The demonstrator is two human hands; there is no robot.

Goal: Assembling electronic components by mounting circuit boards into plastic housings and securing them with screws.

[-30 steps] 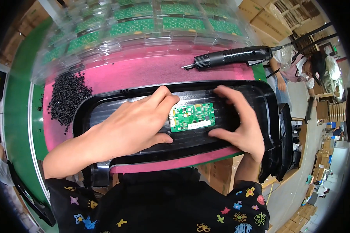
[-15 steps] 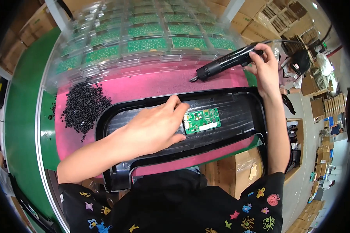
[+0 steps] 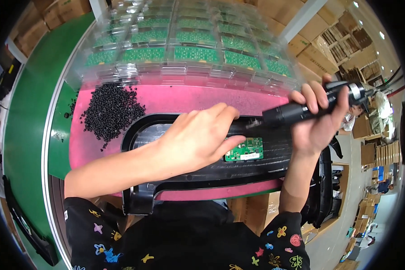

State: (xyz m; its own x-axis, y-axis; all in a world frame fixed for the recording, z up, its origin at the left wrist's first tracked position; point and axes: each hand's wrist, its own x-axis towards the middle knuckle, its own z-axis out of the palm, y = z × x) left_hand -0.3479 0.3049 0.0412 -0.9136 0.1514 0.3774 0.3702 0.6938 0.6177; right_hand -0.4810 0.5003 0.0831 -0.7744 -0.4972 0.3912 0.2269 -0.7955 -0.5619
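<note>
Green circuit board point(image 3: 244, 150), black housing point(image 3: 274, 168), pink mat point(image 3: 175, 99), black screwdriver point(image 3: 301, 108)

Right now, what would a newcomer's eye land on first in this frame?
Centre frame, the left hand presses on a black plastic housing beside a small green circuit board, all on a bright pink mat. At right, the right hand holds a black electric screwdriver. A heap of black screws lies at left.
</note>
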